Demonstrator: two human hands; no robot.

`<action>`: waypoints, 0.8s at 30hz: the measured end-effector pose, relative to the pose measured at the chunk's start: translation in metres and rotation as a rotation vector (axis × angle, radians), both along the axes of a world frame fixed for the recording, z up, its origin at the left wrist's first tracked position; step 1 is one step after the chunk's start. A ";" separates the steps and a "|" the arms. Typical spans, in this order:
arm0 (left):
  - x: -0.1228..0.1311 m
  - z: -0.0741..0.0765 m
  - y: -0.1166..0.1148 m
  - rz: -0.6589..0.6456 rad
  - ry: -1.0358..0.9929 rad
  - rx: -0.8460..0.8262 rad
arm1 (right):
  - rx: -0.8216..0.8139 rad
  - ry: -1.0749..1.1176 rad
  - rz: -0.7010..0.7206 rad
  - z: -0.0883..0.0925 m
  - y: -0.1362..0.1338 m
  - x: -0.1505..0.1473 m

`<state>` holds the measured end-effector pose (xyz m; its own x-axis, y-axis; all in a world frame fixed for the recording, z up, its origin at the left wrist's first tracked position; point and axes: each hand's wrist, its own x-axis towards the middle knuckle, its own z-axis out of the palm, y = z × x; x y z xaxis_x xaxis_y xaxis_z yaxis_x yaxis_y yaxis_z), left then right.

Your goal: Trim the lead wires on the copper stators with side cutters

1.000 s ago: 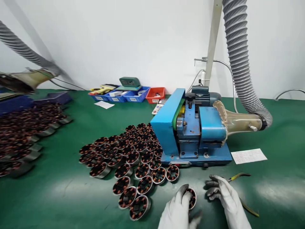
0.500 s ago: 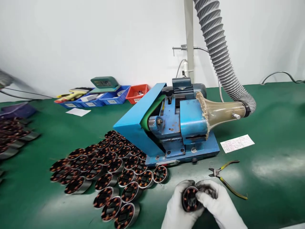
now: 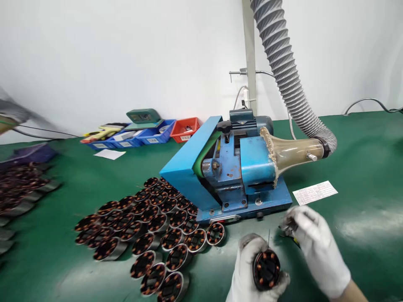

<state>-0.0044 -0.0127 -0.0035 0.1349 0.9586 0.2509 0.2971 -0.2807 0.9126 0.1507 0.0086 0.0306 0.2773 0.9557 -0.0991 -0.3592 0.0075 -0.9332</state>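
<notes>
Gloved in white, the left hand [image 3: 252, 268] wraps its fingers around a wound stator [image 3: 266, 270], gripping the round body from the side so the open face with its ring of copper coils turns up toward the camera. A thin wire lead [image 3: 268, 238] stands up from the stator's top edge, just above the left hand's knuckles. To the right of that hand and slightly farther from the body, the gloved right hand [image 3: 310, 239] lies over the pliers [image 3: 287, 230] on the green mat [image 3: 362, 235]; its fingers curl down on the tool, though blur keeps me from telling whether they have closed on the handles or only rest there.

The stator looks like a short dark cylinder with a steel outer shell, orange-brown windings spaced around a black centre.

As a judgement, the risks sit in the one-handed hold and the loose lead. The stator rests in a sideways grip with nothing under it, so a slackened finger could let it roll out onto the mat. The wire is thin and stands free, so a clumsy pass of the pliers could bend it or nick a coil.

Beyond both hands sits the blue machine [image 3: 233, 172] with a grey ribbed hose [image 3: 283, 71] feeding its funnel. Left of the left hand, more stators [image 3: 151, 226] lie in crowded rows. A paper slip [image 3: 315, 192] lies beyond the right hand.
</notes>
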 end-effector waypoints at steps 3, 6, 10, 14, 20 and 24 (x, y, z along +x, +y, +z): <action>0.008 -0.004 0.014 0.116 -0.159 -0.169 | 0.023 -0.275 0.144 -0.009 -0.007 -0.026; 0.019 -0.011 0.034 0.160 -0.265 -0.217 | 0.022 -0.459 0.016 -0.014 -0.001 -0.047; 0.037 -0.015 0.057 0.160 -0.394 -0.264 | 0.013 -0.568 -0.049 -0.006 0.024 -0.050; 0.046 -0.007 0.071 0.137 -0.471 -0.274 | 0.010 -0.601 -0.106 0.007 0.044 -0.045; 0.051 -0.001 0.080 0.139 -0.556 -0.316 | 0.005 -0.574 -0.075 0.011 0.051 -0.042; 0.057 -0.002 0.083 0.166 -0.562 -0.324 | -0.003 -0.558 -0.086 0.007 0.053 -0.039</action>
<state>0.0530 0.0705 -0.0057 -0.0876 0.9941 -0.0639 -0.2323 0.0420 0.9717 0.1120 0.0620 0.0374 0.3655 0.9272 0.0823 0.1907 0.0120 -0.9816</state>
